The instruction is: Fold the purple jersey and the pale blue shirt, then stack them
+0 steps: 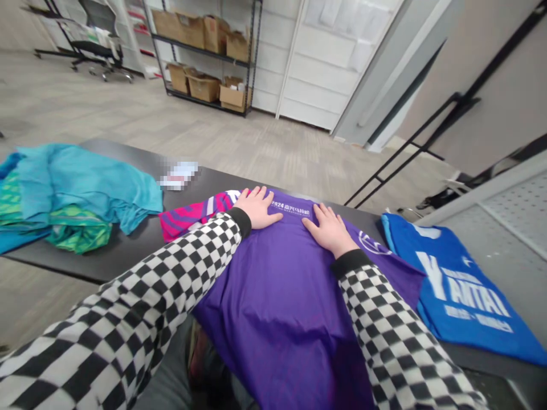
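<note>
Cardboard boxes (204, 88) fill 2 metal shelves (200, 50) well beyond the 2 hands (256, 208).

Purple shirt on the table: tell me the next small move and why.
Probably slide the left hand and right hand toward the body, pressing the purple shirt flat. Both hands lie open on its far end, while creases and folds show in the cloth nearer the person.

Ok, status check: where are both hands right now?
Left hand and right hand flat on purple T-shirt. Pink striped cloth beside left hand. Blue shirt lying to the right.
</note>
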`<state>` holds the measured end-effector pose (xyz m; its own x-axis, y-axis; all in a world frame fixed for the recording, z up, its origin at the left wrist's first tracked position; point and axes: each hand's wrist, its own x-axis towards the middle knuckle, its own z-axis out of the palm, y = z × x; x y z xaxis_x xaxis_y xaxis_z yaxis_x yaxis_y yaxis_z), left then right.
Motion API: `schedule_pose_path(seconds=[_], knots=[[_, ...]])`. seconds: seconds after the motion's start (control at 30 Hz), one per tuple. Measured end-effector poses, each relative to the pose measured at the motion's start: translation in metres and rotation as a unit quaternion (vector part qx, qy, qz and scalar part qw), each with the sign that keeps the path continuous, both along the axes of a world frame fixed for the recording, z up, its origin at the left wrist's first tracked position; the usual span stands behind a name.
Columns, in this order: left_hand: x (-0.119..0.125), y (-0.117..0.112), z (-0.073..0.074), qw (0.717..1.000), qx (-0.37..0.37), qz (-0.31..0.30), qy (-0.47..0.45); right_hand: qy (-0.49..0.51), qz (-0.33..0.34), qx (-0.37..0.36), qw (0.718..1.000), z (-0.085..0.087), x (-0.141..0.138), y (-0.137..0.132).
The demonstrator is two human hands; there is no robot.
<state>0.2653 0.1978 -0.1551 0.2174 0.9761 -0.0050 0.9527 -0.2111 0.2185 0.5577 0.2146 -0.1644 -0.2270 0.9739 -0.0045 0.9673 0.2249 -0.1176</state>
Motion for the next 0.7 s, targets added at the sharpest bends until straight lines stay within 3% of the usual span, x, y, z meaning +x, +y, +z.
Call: schedule_pose_path(seconds=[0.07, 0.17, 0.33, 0.43, 0.53, 0.63, 0.7], knots=[[0.0, -0.001, 0.0, 1.0, 0.002, 0.0, -0.008, -0.006, 0.002, 0.008, 1.0, -0.003, 0.001, 0.002], [0.0, -0.008, 0.006, 0.998, 0.061, 0.005, -0.018, -0.01, 0.006, 0.016, 1.0, -0.005, 0.001, 0.005], [-0.022, -0.053, 0.034, 0.988, 0.15, 0.001, -0.032, -0.018, 0.009, 0.011, 1.0, -0.004, 0.0, 0.005], [-0.067, -0.093, 0.044, 0.987, 0.146, 0.071, -0.021, -0.013, 0.012, 0.015, 1.0, -0.004, -0.001, 0.004], [-0.127, -0.13, 0.04, 0.984, 0.111, 0.137, -0.002, -0.005, 0.012, 0.019, 1.0, -0.006, 0.0, 0.005], [-0.178, -0.156, 0.029, 0.988, 0.067, 0.137, -0.009, 0.007, 0.014, 0.026, 1.0, -0.009, 0.001, 0.007], [-0.198, -0.165, 0.023, 0.988, 0.061, 0.132, -0.045, 0.013, 0.016, 0.031, 0.999, -0.011, 0.002, 0.009]])
